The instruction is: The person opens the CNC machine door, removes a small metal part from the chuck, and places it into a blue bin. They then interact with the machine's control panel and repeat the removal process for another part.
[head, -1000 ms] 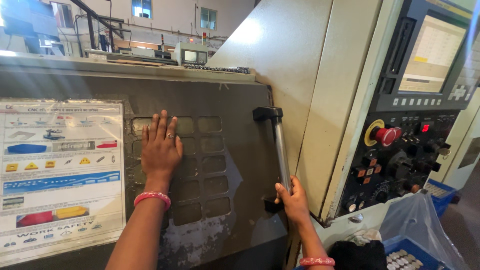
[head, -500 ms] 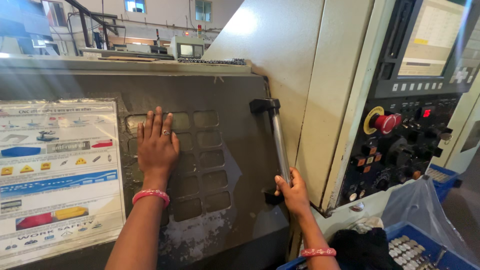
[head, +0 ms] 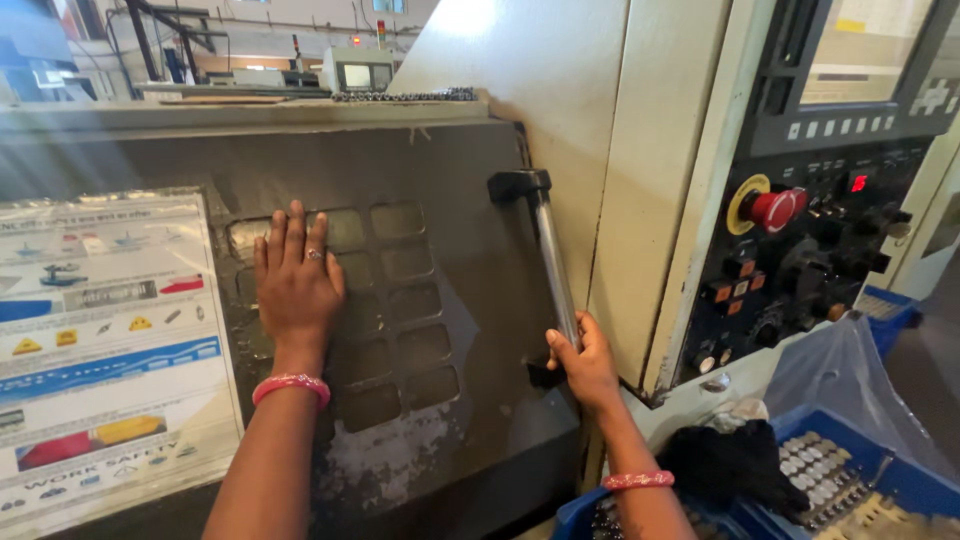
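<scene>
Head view: the left hand (head: 295,285) lies flat, fingers spread and gripping nothing, on the dark machine door (head: 470,250), over the grid of worn square patches near the door's upper middle. A pink bangle sits on that wrist. The right hand (head: 585,365) is wrapped closed around the lower end of the vertical bar handle (head: 550,262), which runs along the door's right edge from a black bracket at the top down to the hand.

Judgement on the step — moving the sliding door by its handle with a flat palm assisting. To do it well: keep the pull in line with the door's travel, not outward, and press evenly with the palm so the panel does not rack. The grip sits low on the bar (a mid-bar hold would probably give a steadier pull).

The safety poster (head: 100,350) covers the door's left part. The red stop button (head: 775,208) is on the control panel beyond the door's right edge. Whether the door is fully closed I cannot tell — the seam is hidden by the handle.
</scene>
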